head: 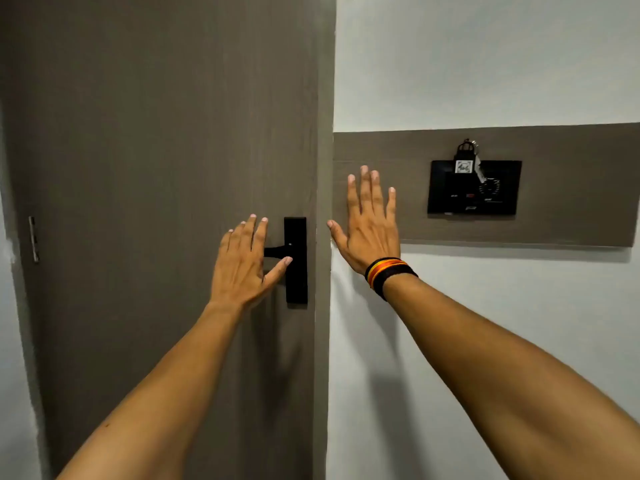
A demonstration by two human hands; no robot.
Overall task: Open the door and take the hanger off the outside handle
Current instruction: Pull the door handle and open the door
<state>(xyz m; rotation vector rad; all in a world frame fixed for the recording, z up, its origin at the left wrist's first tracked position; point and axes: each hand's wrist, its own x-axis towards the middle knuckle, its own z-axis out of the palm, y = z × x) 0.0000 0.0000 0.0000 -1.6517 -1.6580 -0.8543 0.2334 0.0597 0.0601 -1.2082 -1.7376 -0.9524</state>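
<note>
A grey-brown door (156, 150) fills the left half of the view and stands closed against its frame. Near its right edge is a black lever handle (275, 251) on a tall black plate (296, 268). My left hand (242, 265) is open over the lever, fingers spread, thumb tip against the plate; most of the lever is hidden behind it. My right hand (372, 225), with striped bands on the wrist, is spread flat on the brown wall panel (568, 188) just right of the door frame. No hanger is visible; the outside handle is hidden.
A black switch panel (474, 188) with a key tag slotted in its top sits on the brown wall panel to the right. A metal hinge (33, 239) shows at the door's left edge. White wall (485, 64) surrounds the panel.
</note>
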